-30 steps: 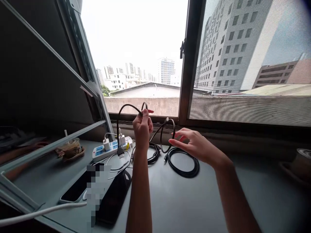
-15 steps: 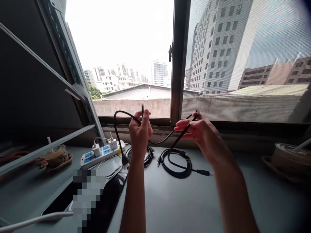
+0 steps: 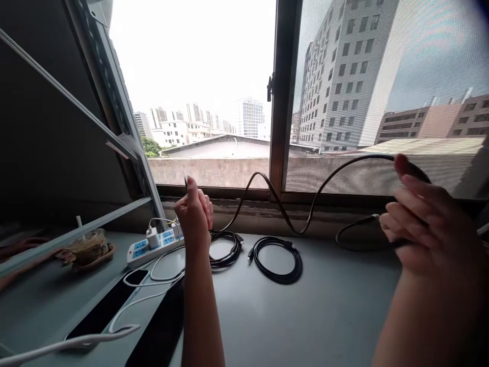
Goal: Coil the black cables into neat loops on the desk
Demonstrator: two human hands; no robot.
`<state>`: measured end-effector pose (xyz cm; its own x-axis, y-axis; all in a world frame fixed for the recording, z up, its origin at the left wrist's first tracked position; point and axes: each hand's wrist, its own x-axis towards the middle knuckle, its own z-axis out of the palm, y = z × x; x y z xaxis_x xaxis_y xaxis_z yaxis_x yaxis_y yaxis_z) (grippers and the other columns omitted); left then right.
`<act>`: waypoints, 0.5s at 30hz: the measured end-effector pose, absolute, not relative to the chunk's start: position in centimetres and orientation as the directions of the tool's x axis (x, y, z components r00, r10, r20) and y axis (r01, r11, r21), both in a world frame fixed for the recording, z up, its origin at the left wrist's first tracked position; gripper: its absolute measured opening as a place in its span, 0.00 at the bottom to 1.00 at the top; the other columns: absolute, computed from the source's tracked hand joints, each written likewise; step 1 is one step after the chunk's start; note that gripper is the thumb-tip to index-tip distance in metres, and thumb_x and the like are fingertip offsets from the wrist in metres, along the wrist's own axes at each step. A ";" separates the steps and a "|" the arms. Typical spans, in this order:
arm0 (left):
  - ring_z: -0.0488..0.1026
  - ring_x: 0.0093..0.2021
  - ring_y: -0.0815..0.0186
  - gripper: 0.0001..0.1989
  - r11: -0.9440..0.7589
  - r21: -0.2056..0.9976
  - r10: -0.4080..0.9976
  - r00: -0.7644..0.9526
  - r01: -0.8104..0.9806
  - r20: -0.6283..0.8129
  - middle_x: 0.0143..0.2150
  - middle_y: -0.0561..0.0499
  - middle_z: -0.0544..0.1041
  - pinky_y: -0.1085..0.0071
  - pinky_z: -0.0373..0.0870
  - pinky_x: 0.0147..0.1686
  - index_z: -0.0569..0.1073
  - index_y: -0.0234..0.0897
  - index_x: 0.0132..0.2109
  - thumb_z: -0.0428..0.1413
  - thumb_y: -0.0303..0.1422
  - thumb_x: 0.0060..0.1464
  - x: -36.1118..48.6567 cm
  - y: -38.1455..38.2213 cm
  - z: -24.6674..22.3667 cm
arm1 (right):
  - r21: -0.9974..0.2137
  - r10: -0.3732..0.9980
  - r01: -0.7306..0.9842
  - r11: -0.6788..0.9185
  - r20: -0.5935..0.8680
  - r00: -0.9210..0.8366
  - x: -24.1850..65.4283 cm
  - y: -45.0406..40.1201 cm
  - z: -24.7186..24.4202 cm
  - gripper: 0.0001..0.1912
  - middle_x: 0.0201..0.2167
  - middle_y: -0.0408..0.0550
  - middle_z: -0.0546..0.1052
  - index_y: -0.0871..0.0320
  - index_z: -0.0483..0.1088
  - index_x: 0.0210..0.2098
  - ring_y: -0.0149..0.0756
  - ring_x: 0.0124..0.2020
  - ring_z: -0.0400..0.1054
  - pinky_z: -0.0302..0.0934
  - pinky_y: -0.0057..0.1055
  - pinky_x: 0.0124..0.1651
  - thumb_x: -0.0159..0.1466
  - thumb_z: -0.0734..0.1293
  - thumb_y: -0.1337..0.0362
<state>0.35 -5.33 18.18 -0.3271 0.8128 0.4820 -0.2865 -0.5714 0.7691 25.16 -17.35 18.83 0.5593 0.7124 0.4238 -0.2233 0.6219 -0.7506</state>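
A black cable [image 3: 280,204] hangs in waves between my two hands, in front of the window. My left hand [image 3: 194,209] is closed on one part of it, with a short piece standing up by the thumb. Far to the right, my right hand [image 3: 416,219] is closed round the other part, thumb up, and a loose end hangs in a loop beside it. Below, a coiled black cable [image 3: 298,265] lies on the table. Another coiled black cable [image 3: 229,261] lies partly behind my left forearm.
A white power strip [image 3: 133,257] with plugs stands at the left, near a metal shelf frame [image 3: 143,173]. Two dark flat devices and white cables [image 3: 132,306] lie at the front left. A cup on a tray [image 3: 91,250] is at the far left.
My hands have moved apart, the right one far to the right and the left one slightly left. The cable between them is now stretched wider, and my right fingers have closed round it.
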 end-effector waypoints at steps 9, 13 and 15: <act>0.40 0.09 0.79 0.35 -0.533 0.751 0.845 -0.188 -0.390 0.502 0.08 0.58 0.41 0.74 0.35 0.11 0.46 0.35 0.10 0.46 0.49 0.57 1.5 -7.1 18.9 | -0.860 0.810 -0.123 0.495 0.405 0.424 23.1 -15.0 18.0 0.23 0.34 0.43 0.71 0.49 0.63 0.51 0.19 0.14 0.57 0.35 0.17 0.08 0.55 0.67 0.62; 0.39 0.09 0.79 0.35 -0.497 0.785 0.849 -0.018 -0.371 0.529 0.09 0.58 0.40 0.73 0.34 0.11 0.45 0.36 0.10 0.44 0.52 0.57 3.4 -8.4 19.0 | -0.944 0.922 0.049 0.327 0.330 0.201 20.5 -14.1 17.7 0.31 0.46 0.53 0.71 0.50 0.52 0.60 0.25 0.17 0.64 0.42 0.17 0.08 0.61 0.64 0.52; 0.39 0.10 0.79 0.35 -0.479 0.799 0.836 0.089 -0.362 0.541 0.09 0.59 0.40 0.73 0.35 0.11 0.45 0.37 0.11 0.45 0.53 0.55 4.5 -8.8 18.8 | -0.954 0.950 0.060 0.292 0.297 0.098 19.6 -14.3 17.7 0.34 0.44 0.53 0.72 0.51 0.48 0.62 0.22 0.14 0.60 0.42 0.17 0.08 0.61 0.61 0.47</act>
